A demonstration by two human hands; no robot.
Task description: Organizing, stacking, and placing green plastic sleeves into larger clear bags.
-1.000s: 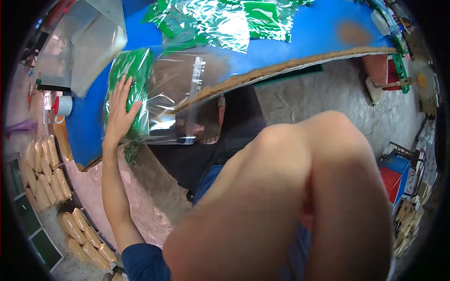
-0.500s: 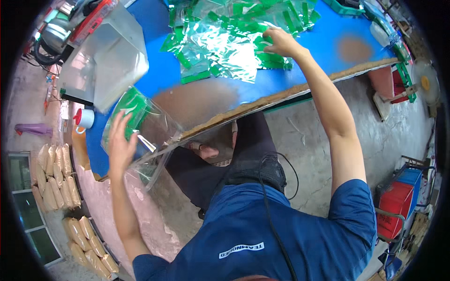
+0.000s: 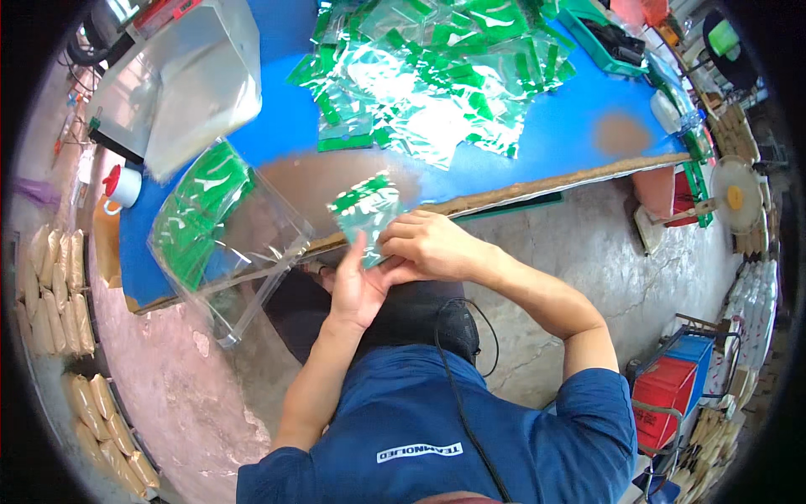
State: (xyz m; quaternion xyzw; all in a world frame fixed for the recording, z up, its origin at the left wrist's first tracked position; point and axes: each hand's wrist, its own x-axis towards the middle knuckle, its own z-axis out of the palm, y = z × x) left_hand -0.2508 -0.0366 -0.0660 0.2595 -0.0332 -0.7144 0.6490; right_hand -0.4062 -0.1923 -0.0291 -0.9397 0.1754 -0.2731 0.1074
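A small clear plastic bag with green bands (image 3: 369,202), perhaps several layers, is held up over the table's front edge. My left hand (image 3: 359,290) pinches its near end from the left, thumb upward. From the right, my right hand (image 3: 426,246) grips the same end with curled fingers. To the left lies a large clear bag (image 3: 277,206) with green-banded pieces (image 3: 201,218) inside, its open end hanging over the edge. Beyond my hands spreads a loose pile of small clear bags with green bands (image 3: 437,84), shiny with glare.
On the blue table (image 3: 571,118) stand a translucent bin (image 3: 210,84) and a white mug with a red lid (image 3: 123,186), both at left. A green tray of dark items (image 3: 600,38) sits far right. Brown packages (image 3: 63,277) lie at left, a red-and-blue cart (image 3: 667,391) at right.
My right hand has come back from the pile to the near edge with a green-banded bag. My left hand has left the large bag and joined it.
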